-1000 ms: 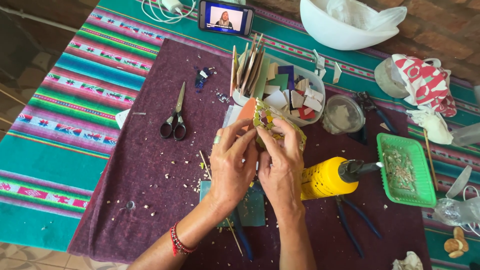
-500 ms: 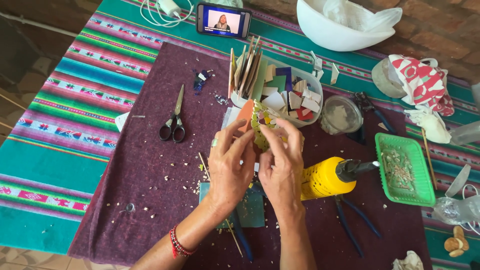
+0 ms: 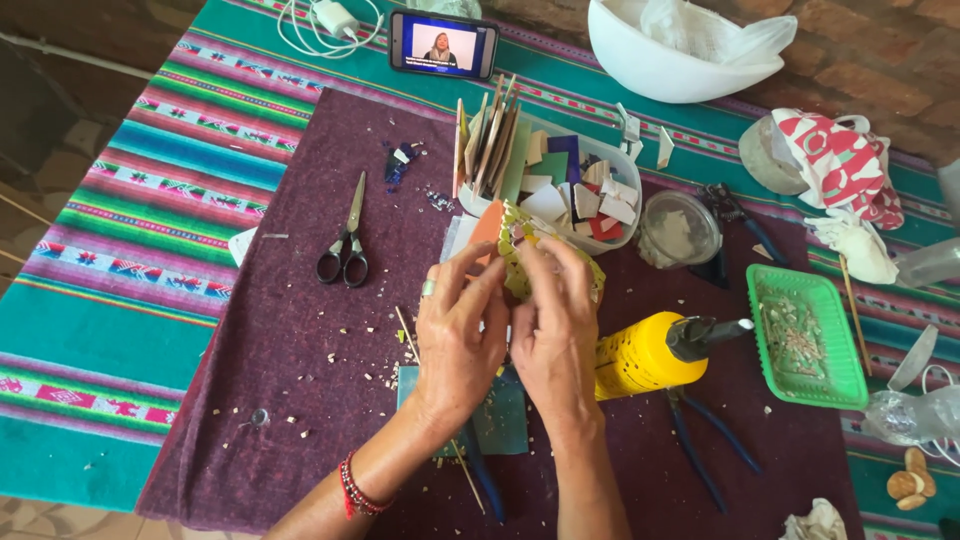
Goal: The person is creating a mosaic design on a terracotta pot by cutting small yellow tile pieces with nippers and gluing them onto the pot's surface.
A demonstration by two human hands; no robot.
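Left hand: fingers closed on the mosaic piece.
Right hand: fingers pinch its yellow-green edge.
Piece: held above the purple cloth, just left of the yellow glue bottle.
Advice: steady both grips; press tiles gently, evenly.

Scissors are lying left of my hands, a glue bottle is lying just right of them, the tile bowl is sitting behind, and pliers, perhaps, are resting before the bottle.

A phone screen glows blue at the table's far edge.
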